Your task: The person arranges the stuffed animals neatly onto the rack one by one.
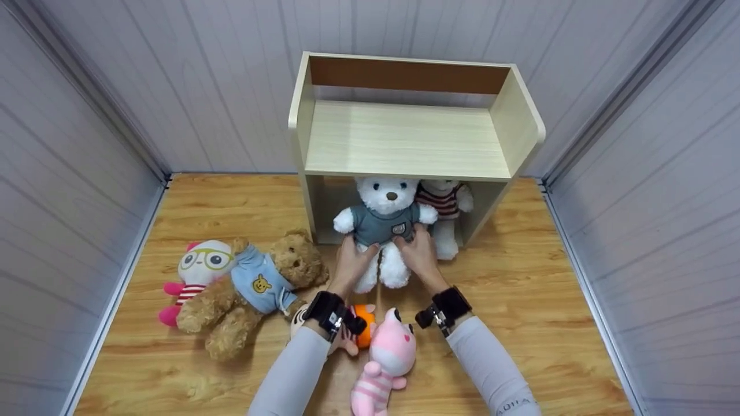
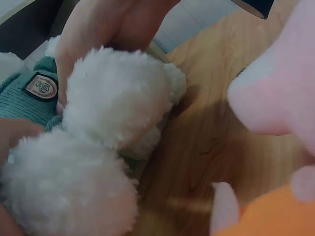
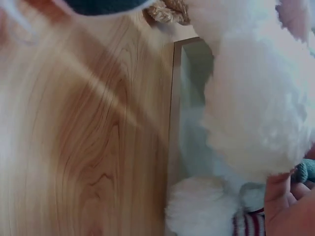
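A white teddy bear (image 1: 378, 222) in a grey-green sweater is upright at the front of the shelf's lower compartment, its legs toward me. My left hand (image 1: 351, 261) grips its lower body on the left side, thumb in front. On the other side my right hand (image 1: 421, 254) holds it the same way. The bear's fluffy feet (image 2: 115, 98) fill much of the left wrist view. Behind it on the right, a second white plush toy (image 1: 442, 199) in a red-striped top sits inside the compartment, partly hidden.
The pale wooden shelf unit (image 1: 407, 138) stands against the back wall. A brown bear (image 1: 260, 280) in a light blue hoodie and a panda-like toy (image 1: 205, 260) with glasses lie at left. Between my forearms are a pink plush toy (image 1: 384, 358) and an orange-clothed toy (image 1: 364, 323).
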`<state>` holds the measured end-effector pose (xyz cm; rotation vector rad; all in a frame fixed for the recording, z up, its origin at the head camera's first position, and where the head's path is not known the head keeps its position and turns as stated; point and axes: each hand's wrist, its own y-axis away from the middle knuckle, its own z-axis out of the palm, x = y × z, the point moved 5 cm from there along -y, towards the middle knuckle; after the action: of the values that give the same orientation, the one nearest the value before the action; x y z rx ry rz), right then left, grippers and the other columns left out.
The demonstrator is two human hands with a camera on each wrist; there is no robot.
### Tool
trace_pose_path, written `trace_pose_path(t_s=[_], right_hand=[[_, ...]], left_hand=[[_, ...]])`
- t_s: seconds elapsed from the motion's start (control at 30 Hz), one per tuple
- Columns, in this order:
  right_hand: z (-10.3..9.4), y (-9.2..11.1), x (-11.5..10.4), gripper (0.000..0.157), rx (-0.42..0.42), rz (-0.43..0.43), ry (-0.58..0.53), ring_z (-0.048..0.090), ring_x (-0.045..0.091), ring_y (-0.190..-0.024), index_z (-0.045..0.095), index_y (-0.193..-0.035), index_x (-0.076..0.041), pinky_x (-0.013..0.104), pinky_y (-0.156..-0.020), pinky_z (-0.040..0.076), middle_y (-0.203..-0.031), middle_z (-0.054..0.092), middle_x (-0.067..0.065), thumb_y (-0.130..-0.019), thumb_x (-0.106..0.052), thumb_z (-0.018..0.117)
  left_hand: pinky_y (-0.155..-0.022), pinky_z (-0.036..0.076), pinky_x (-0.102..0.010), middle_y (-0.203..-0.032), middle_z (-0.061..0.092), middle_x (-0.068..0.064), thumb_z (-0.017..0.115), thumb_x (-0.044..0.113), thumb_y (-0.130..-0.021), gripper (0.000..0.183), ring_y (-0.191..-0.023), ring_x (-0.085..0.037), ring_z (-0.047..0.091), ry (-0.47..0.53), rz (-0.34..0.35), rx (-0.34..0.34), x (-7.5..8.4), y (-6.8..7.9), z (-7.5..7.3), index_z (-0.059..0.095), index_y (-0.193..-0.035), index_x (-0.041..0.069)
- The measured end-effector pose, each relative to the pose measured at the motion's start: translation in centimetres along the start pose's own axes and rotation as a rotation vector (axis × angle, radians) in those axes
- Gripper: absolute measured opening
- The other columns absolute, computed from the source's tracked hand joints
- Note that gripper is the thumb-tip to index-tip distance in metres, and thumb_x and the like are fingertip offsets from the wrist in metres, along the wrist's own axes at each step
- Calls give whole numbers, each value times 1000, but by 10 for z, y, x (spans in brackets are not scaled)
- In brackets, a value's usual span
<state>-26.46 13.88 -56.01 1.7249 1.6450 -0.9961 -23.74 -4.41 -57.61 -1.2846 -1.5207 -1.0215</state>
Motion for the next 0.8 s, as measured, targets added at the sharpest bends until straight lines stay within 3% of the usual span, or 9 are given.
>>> trace_pose_path(t_s=[0.27, 0.5, 0.63, 0.8], right_hand=[[6, -23, 15, 41, 58, 121, -50, 62, 41, -117, 62, -125, 3, 50, -100, 49, -123, 69, 23, -92, -21, 69], [10, -42, 19, 49, 76, 155, -88, 56, 42, -126, 55, -135, 4, 50, -107, 44, -133, 63, 25, -97, -24, 65], [17, -47, 15, 57, 42, 158, -143, 52, 39, -133, 46, -148, 2, 48, -111, 42, -143, 56, 24, -99, -23, 62], [26, -49, 9, 57, -4, 165, -185, 47, 37, -139, 43, -151, 2, 46, -115, 38, -149, 52, 23, -101, -19, 60]], left_hand=[[-115, 39, -52, -148, 50, -29, 69, 10, -94, 63, -137, -44, 49, -141, 133, 76, 8, -9, 7, 45, -151, -3], [-117, 35, -58, -155, 40, -32, 63, -1, -94, 62, -142, -48, 41, -196, 214, 20, 0, -11, 14, 46, -154, 2], [-118, 34, -56, -156, 40, -31, 60, -7, -92, 67, -144, -46, 40, -198, 250, -2, -5, -15, 14, 42, -156, 2], [-120, 33, -50, -158, 41, -27, 57, -13, -90, 71, -144, -43, 41, -186, 255, -4, -8, -21, 11, 39, -158, 1]])
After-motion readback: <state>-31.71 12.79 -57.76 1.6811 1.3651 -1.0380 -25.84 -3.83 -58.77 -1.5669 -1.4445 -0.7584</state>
